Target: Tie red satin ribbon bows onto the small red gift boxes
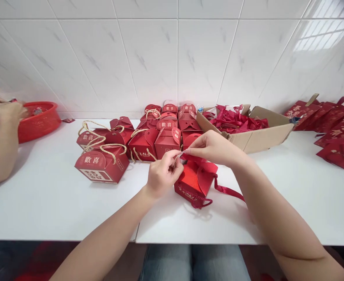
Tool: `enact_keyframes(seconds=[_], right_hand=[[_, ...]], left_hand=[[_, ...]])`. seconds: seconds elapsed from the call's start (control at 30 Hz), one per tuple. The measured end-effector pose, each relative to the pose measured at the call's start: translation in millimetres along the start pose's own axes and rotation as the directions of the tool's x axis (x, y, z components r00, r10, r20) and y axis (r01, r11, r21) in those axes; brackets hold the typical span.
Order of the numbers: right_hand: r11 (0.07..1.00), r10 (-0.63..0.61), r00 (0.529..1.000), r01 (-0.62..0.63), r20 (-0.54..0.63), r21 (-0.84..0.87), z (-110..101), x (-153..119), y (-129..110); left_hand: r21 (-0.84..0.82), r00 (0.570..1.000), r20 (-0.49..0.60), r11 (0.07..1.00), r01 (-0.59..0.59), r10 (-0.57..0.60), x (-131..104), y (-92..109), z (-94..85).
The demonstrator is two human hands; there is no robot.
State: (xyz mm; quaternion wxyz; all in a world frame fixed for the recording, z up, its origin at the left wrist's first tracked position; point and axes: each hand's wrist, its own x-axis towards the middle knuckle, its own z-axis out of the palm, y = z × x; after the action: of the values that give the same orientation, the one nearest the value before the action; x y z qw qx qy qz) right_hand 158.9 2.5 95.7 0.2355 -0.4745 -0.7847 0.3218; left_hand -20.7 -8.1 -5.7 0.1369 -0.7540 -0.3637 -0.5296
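Observation:
A red gift box (194,181) stands near the table's front, with a dark red cord hanging on its front and a red ribbon (227,190) trailing off to its right. Over its top my left hand (164,173) is closed in a pinch. My right hand (215,150) pinches from the other side, its fingertips meeting the left ones. Between them shows a small pale strip, too small to name, with a bit of red ribbon just below the right fingers. The fingers partly hide the box's top.
Several red gift boxes (167,142) with gold cord handles stand behind and to the left. A cardboard box (256,138) of red ribbons sits behind right, near red bags (336,128). At far left, a co-worker's arm (5,136) reaches over a red basin (41,127).

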Motion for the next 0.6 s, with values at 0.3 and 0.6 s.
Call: enact_keyframes(seconds=[0.3,0.6], right_hand=[[0.998,0.058,0.998,-0.058,0.030,0.018,-3.2,-1.6,-1.2],[1.000,0.015,0.997,-0.016,-0.075,-0.003,3.2,-1.5,-1.4]], left_hand=[[0.012,1.000,-0.012,1.000,0.011,-0.011,0.2,2.0,-0.7],[0.042,0.999,-0.031,0.999,0.024,-0.023,0.8,3.7,-1.5]])
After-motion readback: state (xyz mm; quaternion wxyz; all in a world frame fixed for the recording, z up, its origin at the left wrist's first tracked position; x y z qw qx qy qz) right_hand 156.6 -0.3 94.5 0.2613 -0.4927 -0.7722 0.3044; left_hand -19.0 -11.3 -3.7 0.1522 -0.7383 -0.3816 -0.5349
